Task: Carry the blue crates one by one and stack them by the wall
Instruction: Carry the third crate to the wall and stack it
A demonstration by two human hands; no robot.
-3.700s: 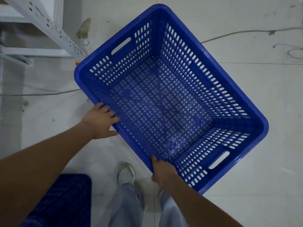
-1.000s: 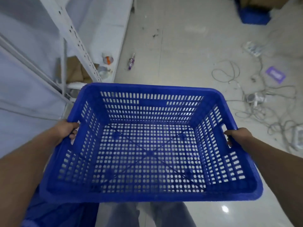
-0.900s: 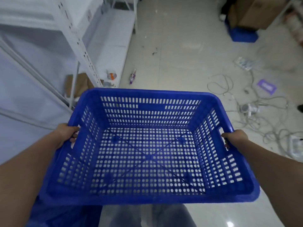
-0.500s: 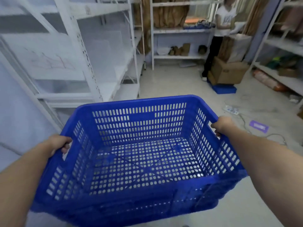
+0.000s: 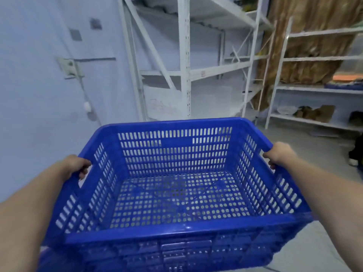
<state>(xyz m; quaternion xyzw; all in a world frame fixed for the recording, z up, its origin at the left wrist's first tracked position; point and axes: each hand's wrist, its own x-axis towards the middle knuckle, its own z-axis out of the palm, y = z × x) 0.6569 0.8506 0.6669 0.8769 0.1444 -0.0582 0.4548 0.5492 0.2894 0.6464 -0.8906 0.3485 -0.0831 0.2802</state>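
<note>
I hold an empty blue perforated crate level in front of me, lifted off the floor. My left hand is closed through the handle slot of its left wall. My right hand grips the rim of its right wall. The crate's open top faces up and its far wall points toward a pale wall and the shelving. A strip of blue plastic shows under the crate at the lower left; what it belongs to is hidden.
White metal shelving stands straight ahead beside the pale wall. A second shelf unit with small items and a brown drape stands at the right. A person's dark shoe shows at the right edge. Grey floor lies to the right.
Earlier my hands took the crate by its rim on the floor; now it is lifted by both ends. My view has swung up and leftward from the floor to the wall and shelving.
</note>
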